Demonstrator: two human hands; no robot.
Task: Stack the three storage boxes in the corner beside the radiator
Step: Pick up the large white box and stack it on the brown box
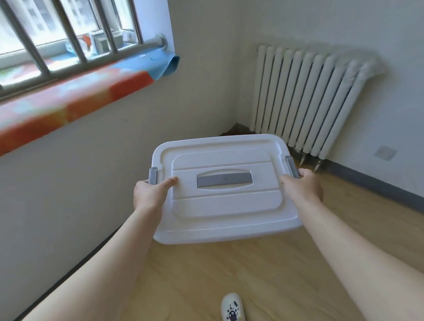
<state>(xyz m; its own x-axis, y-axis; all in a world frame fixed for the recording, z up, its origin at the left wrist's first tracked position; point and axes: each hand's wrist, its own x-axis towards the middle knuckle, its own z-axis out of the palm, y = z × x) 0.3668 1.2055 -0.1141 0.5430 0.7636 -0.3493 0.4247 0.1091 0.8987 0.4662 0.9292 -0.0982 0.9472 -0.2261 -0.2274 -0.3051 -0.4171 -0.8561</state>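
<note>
One window (37, 29) sits high to the left of the radiator, with several grey metal bars (29, 46) slanting across it. A few small items stand on the ledge behind the bars, too blurred to name. Below them runs one windowsill (53, 108) covered in a bright orange and blue sheet, whose end curls over toward the radiator side.

The left hand (152, 194) grips the left short end of one white storage box (225, 203). Its thumb lies flat on the lid and its fingers curl down over the edge beside one grey clip (153, 176). Only this one box is in view. It is held in the air, level, above the wooden floor (281, 277), near the radiator and in front of the corner. The lid is on, with one grey handle (223, 179) set in a hollow at its middle.

One foot in a pale shoe (232, 309) stands on the floor, below the box and well apart from the radiator.

The right hand (302, 186) clasps the right short end in the same way, thumb on top, fingers wrapped under, beside a second grey clip (292, 166).

One white ribbed radiator (311, 101) hangs on the right wall, with the dark floor corner (236, 129) just to its left. One small grey plate (385, 153) sits low on the wall to the right of the radiator.
</note>
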